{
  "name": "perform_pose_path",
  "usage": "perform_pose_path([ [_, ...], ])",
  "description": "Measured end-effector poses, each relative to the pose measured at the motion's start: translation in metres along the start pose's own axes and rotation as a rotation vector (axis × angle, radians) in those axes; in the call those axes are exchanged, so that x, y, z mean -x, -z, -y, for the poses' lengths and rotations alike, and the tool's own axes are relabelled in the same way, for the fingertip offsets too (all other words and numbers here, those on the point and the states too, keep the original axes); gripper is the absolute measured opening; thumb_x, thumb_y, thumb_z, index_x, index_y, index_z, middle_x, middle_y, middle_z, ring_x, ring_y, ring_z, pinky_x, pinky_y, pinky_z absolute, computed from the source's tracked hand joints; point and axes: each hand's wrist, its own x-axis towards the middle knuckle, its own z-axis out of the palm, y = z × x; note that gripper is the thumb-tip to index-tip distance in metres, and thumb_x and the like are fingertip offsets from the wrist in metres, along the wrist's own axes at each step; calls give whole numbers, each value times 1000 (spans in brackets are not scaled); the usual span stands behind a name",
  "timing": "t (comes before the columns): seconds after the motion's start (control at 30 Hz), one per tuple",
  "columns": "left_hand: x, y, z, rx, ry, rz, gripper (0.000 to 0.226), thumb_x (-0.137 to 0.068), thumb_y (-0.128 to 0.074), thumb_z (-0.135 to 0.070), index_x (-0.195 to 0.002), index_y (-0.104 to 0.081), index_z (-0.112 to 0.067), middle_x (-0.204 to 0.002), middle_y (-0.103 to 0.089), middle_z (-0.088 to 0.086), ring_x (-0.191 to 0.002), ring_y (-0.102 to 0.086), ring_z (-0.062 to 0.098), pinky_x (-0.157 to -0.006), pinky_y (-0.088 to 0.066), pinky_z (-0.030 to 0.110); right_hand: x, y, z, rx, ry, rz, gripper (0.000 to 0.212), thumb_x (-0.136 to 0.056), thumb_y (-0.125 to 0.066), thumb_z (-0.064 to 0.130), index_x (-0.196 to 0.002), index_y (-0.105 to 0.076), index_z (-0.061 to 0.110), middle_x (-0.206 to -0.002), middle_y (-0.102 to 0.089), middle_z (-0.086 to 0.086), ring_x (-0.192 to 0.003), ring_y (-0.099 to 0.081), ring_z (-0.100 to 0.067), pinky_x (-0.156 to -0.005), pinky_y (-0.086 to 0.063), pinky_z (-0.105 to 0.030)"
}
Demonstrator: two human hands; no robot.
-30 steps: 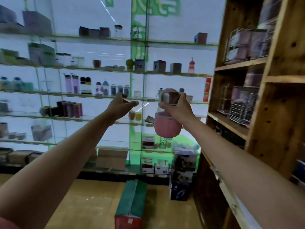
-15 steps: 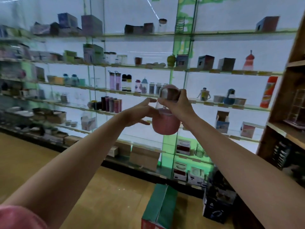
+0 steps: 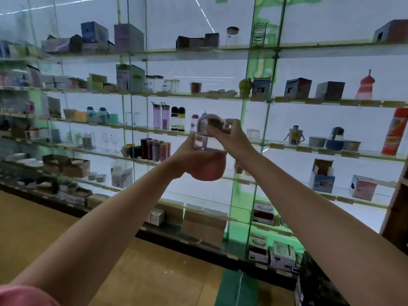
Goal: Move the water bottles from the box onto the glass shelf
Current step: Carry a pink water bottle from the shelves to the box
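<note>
head view: both arms reach forward, held up before a wall of lit glass shelves.

water bottle (image 3: 207, 167): pink rounded base, clear middle, pale domed cap with a dark band. held in the air between the two hands, roughly upright, in front of the glass shelf (image 3: 276, 145) at mid height. not resting on any shelf.

left hand (image 3: 189, 156): grip closed on the bottle's lower half, fingers wrapped round the clear middle, palm against the pink base.

right hand (image 3: 229, 138): grip closed on the bottle's top, thumb and fingers pinching the cap from the right side.

behind the bottle, same shelf level: two lilac bottles (image 3: 160, 115) standing side by side, two dark-capped bottles (image 3: 178, 118) just beside them, a small pink-topped bottle (image 3: 194, 123) close to the held cap. one shelf lower, left of the hands: a cluster of dark and pink tumblers (image 3: 154, 149) standing together.

right side: a small figurine (image 3: 294, 135), round tins (image 3: 335, 142), a tall red-orange can (image 3: 395, 131) at the far edge. shelf above: brown boxes (image 3: 313, 88) and a red-and-white bottle (image 3: 365, 85).

floor (image 3: 44, 235): tan. green box (image 3: 237, 288) lies at the bottom edge, below the arms; contents not visible. cardboard cartons (image 3: 204, 226) sit along the bottom shelf. pink sleeve (image 3: 24, 295) shows at the lower left corner.
</note>
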Motion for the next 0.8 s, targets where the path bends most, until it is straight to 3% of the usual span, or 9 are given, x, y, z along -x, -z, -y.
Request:
perform_pose_path([
  [0.13,-25,45,28,-18,-27,-30,39,-73,-79,-29,-103,-55,-24,-95,-64,0,-89,-64,19,-72,-56,30,-35,-24,-26,31,-19,-2,67,-86,-58,48,-136,-33,11,-120,-57,-5,-105,-54,-19,-80,-40,-27],
  [0.2,-34,61,40,-28,-58,-30,61,-60,-81,-41,-111,-57,-18,-101,-67,7,-96,-66,24,-77,-58,36,-42,-27,-40,48,-39,10,64,-88,-55,50,-136,-33,13,-113,-54,-2,-93,-52,-19,-62,-38,-24],
  [0.27,-47,74,55,-26,-55,-47,73,-53,-78,-47,-114,-56,-14,-101,-66,10,-95,-66,24,-77,-58,38,-55,-33,-57,71,-63,23,60,-89,-53,49,-135,-35,15,-108,-52,-1,-87,-50,-19,-56,-34,-23],
  [0.33,-65,84,76,-45,-25,-61,77,-51,-79,-50,-115,-56,-13,-104,-66,12,-96,-66,26,-79,-58,42,-75,-39,-78,87,-90,30,58,-89,-53,48,-134,-36,15,-115,-53,-3,-93,-53,-21,-70,-45,-32],
  [0.4,-84,90,97,-51,4,-72,86,-47,-83,-55,-118,-54,-15,-109,-65,13,-99,-66,27,-83,-57,47,-94,-44,-96,101,-108,37,58,-89,-52,48,-134,-38,14,-122,-52,-5,-102,-54,-23,-87,-47,-38],
  [0.5,-113,93,120,-44,33,-103,82,-48,-82,-52,-117,-55,-17,-108,-66,10,-98,-66,24,-82,-58,43,-130,-52,-115,94,-111,52,56,-90,-52,47,-132,-39,13,-120,-52,-5,-103,-52,-23,-96,-47,-42],
  [0.67,-177,101,145,-98,35,-165,85,-45,-83,-62,-113,-57,-18,-104,-68,8,-97,-67,25,-83,-57,46,-198,-61,-137,48,-63,59,49,-90,-54,40,-129,-42,14,-110,-51,-3,-97,-51,-21,-95,-47,-44],
  [0.8,-225,102,148,-77,-55,-190,72,-50,-76,-51,-109,-59,-14,-97,-68,8,-91,-67,22,-77,-57,37,-248,-63,-155,45,-40,94,44,-92,-53,37,-130,-43,17,-109,-51,-2,-99,-51,-19,-92,-46,-41],
])
